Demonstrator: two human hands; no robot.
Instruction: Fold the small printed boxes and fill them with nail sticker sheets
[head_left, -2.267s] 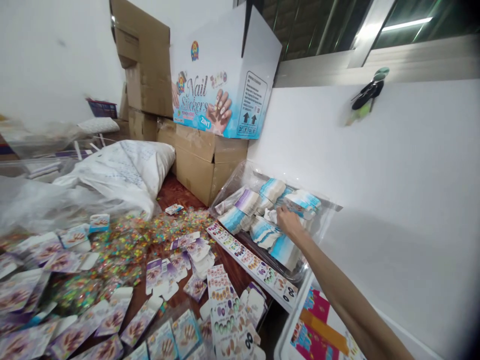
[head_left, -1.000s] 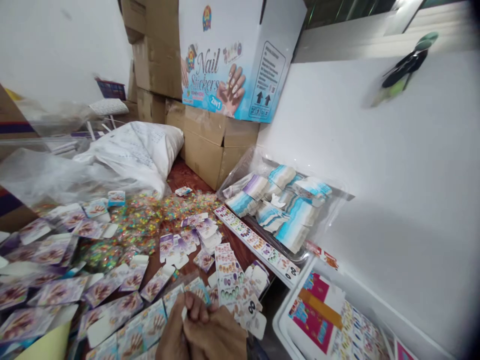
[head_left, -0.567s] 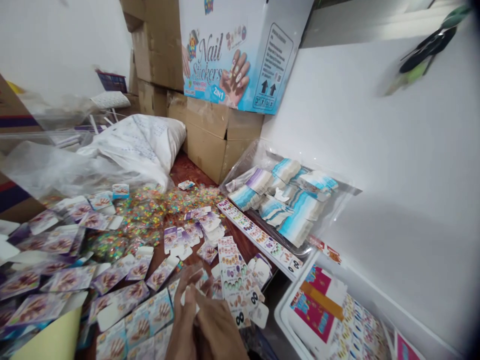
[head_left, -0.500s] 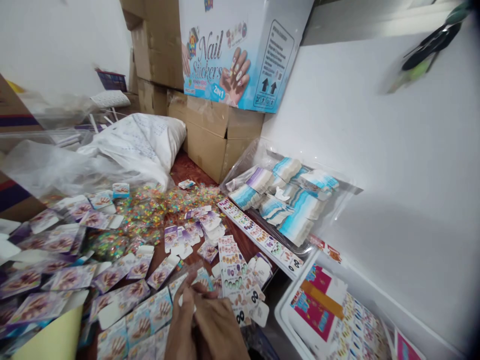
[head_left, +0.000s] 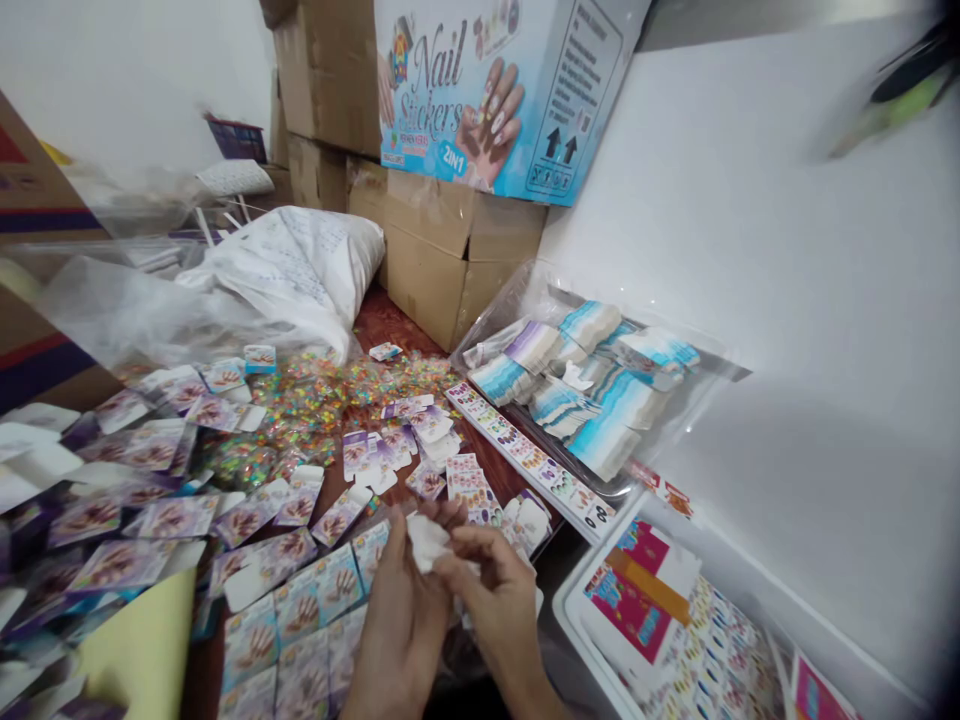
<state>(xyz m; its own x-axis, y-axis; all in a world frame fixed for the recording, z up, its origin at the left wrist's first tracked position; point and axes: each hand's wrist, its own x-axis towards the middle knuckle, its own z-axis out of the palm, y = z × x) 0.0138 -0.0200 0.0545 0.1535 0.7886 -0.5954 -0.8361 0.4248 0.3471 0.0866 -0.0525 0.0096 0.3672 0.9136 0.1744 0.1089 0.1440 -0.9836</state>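
Low in the middle of the head view, my left hand [head_left: 409, 610] curls around one side of a small white piece [head_left: 429, 543] that looks like folded paper or thin card. The fingers of my right hand [head_left: 499, 590] pinch it from the other side. Part of the piece is hidden by my fingers, and its exact kind cannot be made out. Just left of my hands lie rows of flat blue nail sticker boxes [head_left: 300, 605]. Beyond my fingertips, printed nail sticker sheets [head_left: 471, 480] rest on the table.
Many purple boxes [head_left: 180, 515] spread across the left, near small packets of colourful bits [head_left: 300, 400]. A clear-wrapped tray holds blue-and-white card stacks [head_left: 604, 420]. A white bin [head_left: 570, 605] with printed sheets stands at right. Cartons [head_left: 427, 250] and a white sack [head_left: 300, 260] stand behind.
My hands have parted slightly and turned, bringing more of the white piece into view between them. The camera has shifted a little, so the scene sits lower on the left and further right.
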